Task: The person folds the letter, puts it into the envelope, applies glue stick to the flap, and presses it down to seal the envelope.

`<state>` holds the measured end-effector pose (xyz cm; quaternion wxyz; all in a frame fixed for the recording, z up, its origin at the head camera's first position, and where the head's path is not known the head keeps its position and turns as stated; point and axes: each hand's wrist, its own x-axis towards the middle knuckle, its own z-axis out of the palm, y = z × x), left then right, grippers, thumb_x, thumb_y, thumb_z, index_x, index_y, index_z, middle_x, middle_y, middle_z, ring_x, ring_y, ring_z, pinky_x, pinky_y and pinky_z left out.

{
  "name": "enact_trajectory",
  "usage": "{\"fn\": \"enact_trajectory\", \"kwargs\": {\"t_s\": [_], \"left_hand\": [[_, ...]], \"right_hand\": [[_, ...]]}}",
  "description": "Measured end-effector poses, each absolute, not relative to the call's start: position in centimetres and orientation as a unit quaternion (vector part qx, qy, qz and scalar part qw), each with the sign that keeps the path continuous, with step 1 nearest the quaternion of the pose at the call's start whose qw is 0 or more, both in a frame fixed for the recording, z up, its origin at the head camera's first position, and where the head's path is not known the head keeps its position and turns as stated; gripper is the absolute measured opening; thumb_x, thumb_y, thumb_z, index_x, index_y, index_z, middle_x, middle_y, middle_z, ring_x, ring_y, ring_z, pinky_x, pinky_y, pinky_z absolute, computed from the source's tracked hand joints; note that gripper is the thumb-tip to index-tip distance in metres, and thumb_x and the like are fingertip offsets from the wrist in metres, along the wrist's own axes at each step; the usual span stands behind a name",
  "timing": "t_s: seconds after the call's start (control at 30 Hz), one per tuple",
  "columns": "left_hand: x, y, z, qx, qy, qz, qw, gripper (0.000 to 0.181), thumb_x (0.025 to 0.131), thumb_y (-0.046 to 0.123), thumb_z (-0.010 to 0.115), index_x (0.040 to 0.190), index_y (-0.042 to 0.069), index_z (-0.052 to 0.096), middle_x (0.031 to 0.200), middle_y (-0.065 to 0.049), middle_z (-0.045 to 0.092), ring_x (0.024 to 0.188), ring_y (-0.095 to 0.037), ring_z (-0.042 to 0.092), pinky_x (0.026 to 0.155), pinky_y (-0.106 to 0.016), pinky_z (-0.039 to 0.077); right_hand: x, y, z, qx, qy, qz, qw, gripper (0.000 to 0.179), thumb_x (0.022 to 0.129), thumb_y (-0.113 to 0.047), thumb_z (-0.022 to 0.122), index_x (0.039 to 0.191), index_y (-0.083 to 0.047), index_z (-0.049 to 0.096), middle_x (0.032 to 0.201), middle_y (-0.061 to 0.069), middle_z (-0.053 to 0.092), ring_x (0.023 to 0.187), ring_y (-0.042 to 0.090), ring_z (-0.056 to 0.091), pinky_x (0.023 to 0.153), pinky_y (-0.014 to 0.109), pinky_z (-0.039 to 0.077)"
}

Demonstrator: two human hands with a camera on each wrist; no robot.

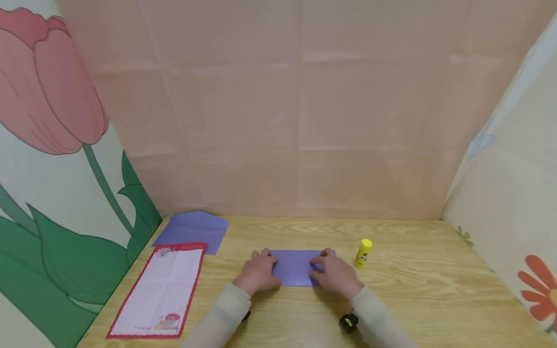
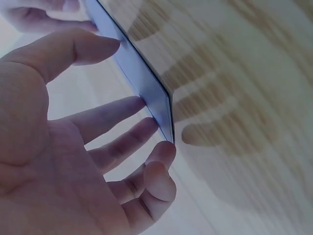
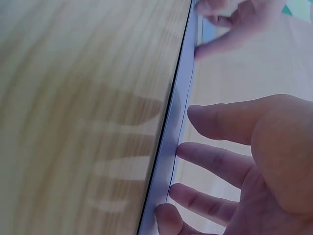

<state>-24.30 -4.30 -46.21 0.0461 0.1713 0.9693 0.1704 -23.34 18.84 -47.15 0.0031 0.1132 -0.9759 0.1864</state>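
Observation:
A flat purple envelope (image 1: pixel 296 268) lies on the wooden table in front of me, its long side running left to right. My left hand (image 1: pixel 259 271) rests at its left end, thumb on the near edge and fingertips along the short side. At the right end, my right hand (image 1: pixel 336 273) touches the paper with thumb and fingers spread. The left wrist view shows the thin layered edge of the envelope (image 2: pixel 146 81) beside the left fingertips. In the right wrist view, the right fingertips (image 3: pixel 182 149) meet the envelope's edge, and the thumb is close to it.
A yellow glue stick (image 1: pixel 363 253) stands upright beyond my right hand. To the left lies a white sheet with a red border (image 1: pixel 161 290), next to another purple envelope (image 1: pixel 193 231) at the table's back corner. Printed cloth walls bound the table (image 1: pixel 435 290).

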Motion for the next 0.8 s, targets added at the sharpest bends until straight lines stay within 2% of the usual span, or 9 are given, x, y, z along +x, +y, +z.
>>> {"fn": "enact_trajectory", "kwargs": {"t_s": [0.2, 0.4, 0.63, 0.8], "left_hand": [[-24.3, -4.8, -46.2, 0.162, 0.970, 0.173, 0.047, 0.058, 0.075, 0.029, 0.076, 0.124, 0.000, 0.066, 0.129, -0.010, 0.055, 0.112, -0.032, 0.048, 0.084, -0.050, 0.050], [-24.3, -4.9, -46.0, 0.174, 0.967, 0.177, 0.050, 0.060, 0.076, 0.029, 0.077, 0.126, -0.001, 0.064, 0.130, -0.012, 0.054, 0.112, -0.032, 0.048, 0.085, -0.048, 0.051], [-24.7, -4.5, -46.1, 0.198, 0.958, 0.197, 0.066, 0.057, 0.080, 0.023, 0.076, 0.134, 0.010, 0.064, 0.123, -0.011, 0.051, 0.101, -0.026, 0.043, 0.078, -0.039, 0.047], [-24.7, -3.4, -46.0, 0.219, 0.957, 0.174, 0.072, 0.052, 0.082, 0.015, 0.074, 0.133, 0.017, 0.066, 0.121, -0.008, 0.051, 0.106, -0.026, 0.043, 0.081, -0.038, 0.047]], "right_hand": [[-23.6, 20.9, -47.3, 0.088, -0.982, 0.166, 0.004, 0.038, 0.089, -0.029, 0.072, 0.123, -0.009, 0.071, 0.125, 0.015, 0.056, 0.089, 0.024, 0.063, 0.065, 0.041, 0.054], [-23.3, 21.4, -47.1, 0.073, -0.985, 0.156, 0.015, 0.039, 0.087, -0.028, 0.074, 0.120, -0.007, 0.072, 0.119, 0.016, 0.058, 0.087, 0.026, 0.064, 0.065, 0.044, 0.055], [-23.2, 20.1, -46.9, 0.074, -0.988, 0.122, 0.057, 0.031, 0.083, -0.023, 0.074, 0.111, -0.007, 0.075, 0.102, 0.016, 0.061, 0.067, 0.026, 0.059, 0.052, 0.040, 0.050], [-23.2, 18.5, -47.0, 0.092, -0.987, 0.118, 0.052, 0.030, 0.082, -0.013, 0.071, 0.112, -0.012, 0.076, 0.103, 0.015, 0.061, 0.069, 0.027, 0.061, 0.049, 0.039, 0.048]]}}
